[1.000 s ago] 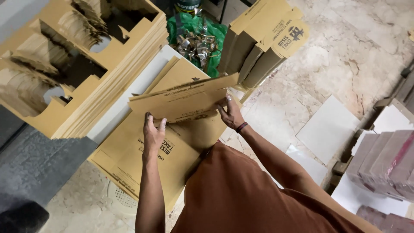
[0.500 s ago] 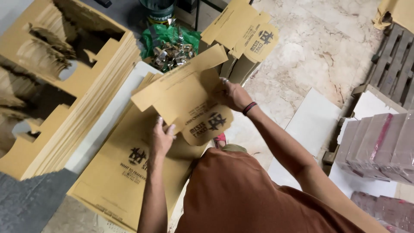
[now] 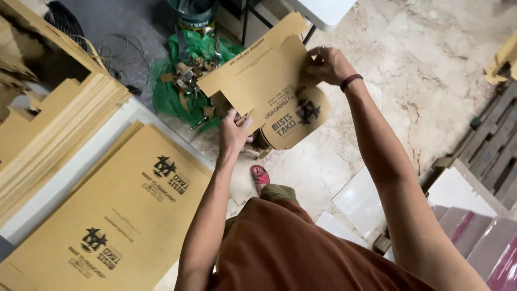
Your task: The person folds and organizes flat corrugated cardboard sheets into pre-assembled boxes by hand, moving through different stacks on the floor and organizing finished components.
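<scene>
I hold a flat die-cut cardboard box blank [image 3: 269, 91] up in front of me, above the marble floor [image 3: 431, 81]. It is thin tan corrugated board, matte, with straight cut flaps along the top and one rounded flap hanging at the lower right, printed in black. My left hand [image 3: 234, 132] grips its lower edge, fingers [image 3: 242, 123] pinched shut on the board. My right hand [image 3: 328, 64] holds the upper right edge, fingers curled and closed over the fold; a dark band sits on that wrist.

Below my left arm lies a stack of flat printed cardboard sheets [image 3: 118, 215], the same tan, smooth and squared. Beside it stands a taller pile of cut cardboard blanks [image 3: 48, 140], layered edges showing. Beyond the blank, a crumpled green plastic bag [image 3: 177, 86] holds cardboard scraps. Glossy white tiles [image 3: 361, 202] lie on the floor to my right, near my red sandal [image 3: 260, 177].
</scene>
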